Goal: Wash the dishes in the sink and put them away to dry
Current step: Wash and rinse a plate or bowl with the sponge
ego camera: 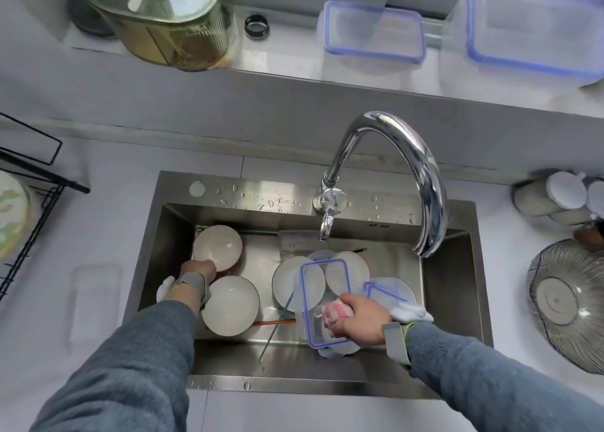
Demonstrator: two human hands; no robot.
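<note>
The steel sink holds several dishes. My left hand reaches down at the left and grips the near rim of a white bowl with a red outside. A larger white bowl lies just beside my left wrist. My right hand holds a pink cloth and presses it onto a clear lid with a blue seal. Under the lid lie two white plates and another clear lid. Chopsticks lie on the sink floor.
The chrome faucet arches over the sink's right half; no water is running. A black drying rack with a plate stands at the left. Two clear containers sit on the back ledge. A glass bowl stands at the right.
</note>
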